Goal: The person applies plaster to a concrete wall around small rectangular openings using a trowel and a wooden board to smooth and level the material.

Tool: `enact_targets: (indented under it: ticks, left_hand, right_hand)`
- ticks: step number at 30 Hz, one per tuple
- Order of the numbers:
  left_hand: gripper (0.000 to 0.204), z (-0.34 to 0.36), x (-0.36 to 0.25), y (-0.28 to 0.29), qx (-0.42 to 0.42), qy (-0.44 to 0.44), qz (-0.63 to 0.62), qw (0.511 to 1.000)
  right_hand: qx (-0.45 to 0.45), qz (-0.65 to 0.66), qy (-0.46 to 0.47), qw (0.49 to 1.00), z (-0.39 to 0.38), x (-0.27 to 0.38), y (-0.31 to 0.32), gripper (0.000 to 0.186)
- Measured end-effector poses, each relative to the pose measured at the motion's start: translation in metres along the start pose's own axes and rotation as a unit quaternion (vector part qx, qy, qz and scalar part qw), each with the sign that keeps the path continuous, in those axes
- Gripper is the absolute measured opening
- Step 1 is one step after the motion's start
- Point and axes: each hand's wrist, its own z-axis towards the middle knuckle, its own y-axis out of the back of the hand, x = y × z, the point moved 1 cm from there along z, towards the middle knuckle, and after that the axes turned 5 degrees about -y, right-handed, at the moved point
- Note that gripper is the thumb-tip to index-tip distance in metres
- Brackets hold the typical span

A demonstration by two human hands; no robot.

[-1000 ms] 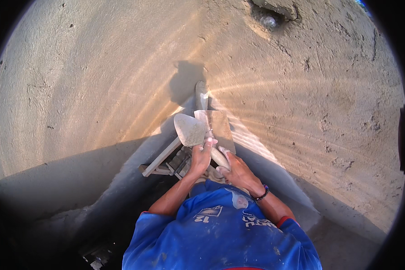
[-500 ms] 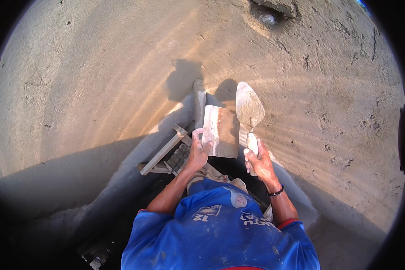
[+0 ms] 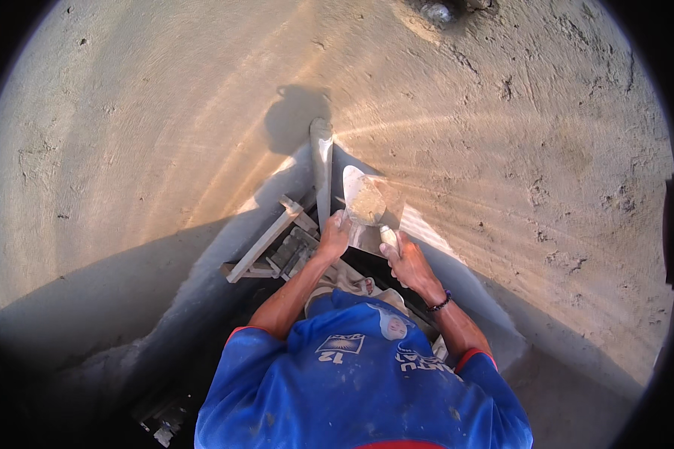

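In the middle of the head view, my left hand [image 3: 333, 238] grips a flat rectangular plate [image 3: 367, 241] at its left side. My right hand [image 3: 412, 266] is closed on the pale handle of a pointed trowel [image 3: 361, 196]. The trowel's mortar-smeared blade lies over the plate and hides part of it; whether the two touch is unclear. Behind them, a mortar-coated upright bar [image 3: 320, 153] stands in the angle of the plastered wall.
Plastered walls [image 3: 165, 135] curve round on both sides, with a rough hole [image 3: 442, 13] at the top right. A wooden frame [image 3: 262, 243] with slats sits low left of my left hand. My legs show below, over a dark shadowed area.
The trowel rose to the right half a second ago and has since swung back left over the plate. The plate and both hands have shifted slightly.
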Motion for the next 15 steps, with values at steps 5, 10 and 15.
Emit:
enact_targets:
  ticks: [5,10,15]
  left_hand:
    - [0.049,0.005,0.009,-0.004,-0.1,0.008,0.09,0.991]
    - [0.044,0.008,0.002,0.002,-0.034,0.009,0.061,0.997]
    - [0.048,-0.006,0.003,0.005,-0.108,0.034,0.087,0.99]
  right_hand:
    - [-0.084,0.183,0.085,0.976,-0.032,0.044,0.031,0.04]
    - [-0.037,0.108,0.069,0.991,-0.005,-0.005,-0.005,0.038]
    - [-0.051,0.119,0.006,0.992,-0.005,0.03,0.026,0.03]
